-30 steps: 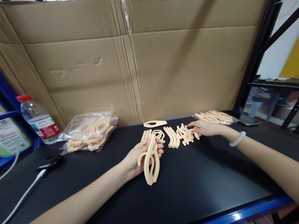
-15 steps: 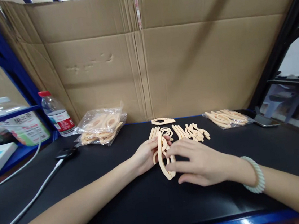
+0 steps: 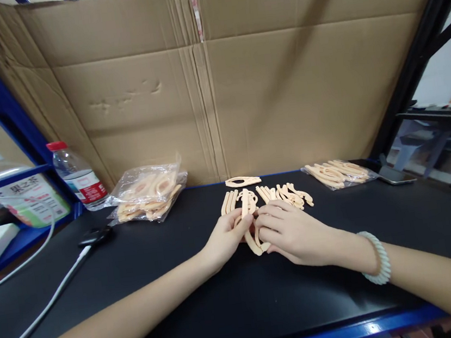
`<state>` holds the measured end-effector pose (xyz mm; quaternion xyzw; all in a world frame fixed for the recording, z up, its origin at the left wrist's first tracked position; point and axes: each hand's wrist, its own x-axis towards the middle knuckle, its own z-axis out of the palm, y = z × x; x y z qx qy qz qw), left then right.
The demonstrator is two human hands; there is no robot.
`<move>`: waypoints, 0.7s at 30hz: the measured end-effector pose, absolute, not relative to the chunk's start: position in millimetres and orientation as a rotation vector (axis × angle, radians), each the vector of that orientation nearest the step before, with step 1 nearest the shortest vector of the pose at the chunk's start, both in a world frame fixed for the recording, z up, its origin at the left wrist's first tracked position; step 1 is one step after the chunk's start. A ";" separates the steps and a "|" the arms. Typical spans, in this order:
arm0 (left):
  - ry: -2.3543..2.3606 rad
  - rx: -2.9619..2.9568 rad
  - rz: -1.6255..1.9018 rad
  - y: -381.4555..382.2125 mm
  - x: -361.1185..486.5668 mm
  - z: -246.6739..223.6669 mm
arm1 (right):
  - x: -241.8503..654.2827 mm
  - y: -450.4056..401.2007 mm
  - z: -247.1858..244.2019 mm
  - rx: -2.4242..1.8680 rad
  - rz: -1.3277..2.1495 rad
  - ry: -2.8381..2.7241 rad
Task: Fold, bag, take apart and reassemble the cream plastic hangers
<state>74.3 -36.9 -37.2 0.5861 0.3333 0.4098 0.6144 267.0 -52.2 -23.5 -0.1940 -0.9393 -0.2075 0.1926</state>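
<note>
Above the black tabletop, both hands hold a beige folding hanger (image 3: pixel 254 243) made of curved, strip-like parts. My left hand (image 3: pixel 226 238) pinches it from the left, thumb on the front. On its right side, the curled fingers of my right hand (image 3: pixel 295 233) grip it; the fingertips are partly hidden behind it. Just beyond the hands lie straight beige strips (image 3: pixel 229 202) at the left and more strips (image 3: pixel 265 193) at the right. Beside those is a small heap of curved beige pieces (image 3: pixel 294 195). Farther back, a separate beige hanger (image 3: pixel 243 181) lies flat.
Clear bags of beige parts (image 3: pixel 146 192) are stacked at the back left, with another bag (image 3: pixel 336 173) at the back right. A red-capped bottle (image 3: pixel 81 178), a black plug with white cable (image 3: pixel 95 236) and a dark flat object (image 3: pixel 395 174) flank the table. Cardboard (image 3: pixel 301 83) walls the back.
My right hand's fingers have closed onto the hanger's right side. My left thumb has come over its front, and the hanger has turned and risen slightly. The view has shifted a little.
</note>
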 end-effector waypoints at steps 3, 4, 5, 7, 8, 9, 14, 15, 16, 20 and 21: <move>0.861 1.459 1.003 -40.7 75.5 -34.5 | 269.5 -48.3 -26.1 -0.658 -0.504 -2.634; 0.883 1.485 1.014 -41.6 75.8 -33.3 | 270.2 -46.4 -26.6 -0.704 -0.481 -2.643; 0.901 1.502 1.022 -42.2 75.9 -32.2 | 270.8 -44.6 -26.8 -0.756 -0.451 -2.658; 0.922 1.501 1.041 -42.7 76.0 -31.1 | 271.6 -42.0 -26.3 -0.849 -0.383 -2.676; 0.925 1.482 1.053 -42.6 76.0 -31.0 | 271.8 -41.4 -25.8 -0.877 -0.358 -2.675; 0.925 1.455 1.063 -42.4 75.9 -31.2 | 272.0 -41.3 -25.3 -0.892 -0.343 -2.668; 0.937 1.330 1.096 -41.3 74.8 -32.5 | 271.6 -43.3 -27.2 -0.843 -0.410 -2.629; 0.933 1.314 1.096 -41.1 74.6 -32.5 | 271.5 -43.1 -28.4 -0.826 -0.434 -2.622; 0.929 1.299 1.097 -40.9 74.4 -32.4 | 271.4 -42.7 -29.6 -0.810 -0.459 -2.613; 0.927 1.225 1.109 -38.8 73.4 -31.6 | 270.8 -40.7 -29.8 -0.690 -0.599 -2.554; 0.931 1.195 1.118 -38.0 73.0 -31.2 | 271.0 -40.4 -28.0 -0.643 -0.639 -2.531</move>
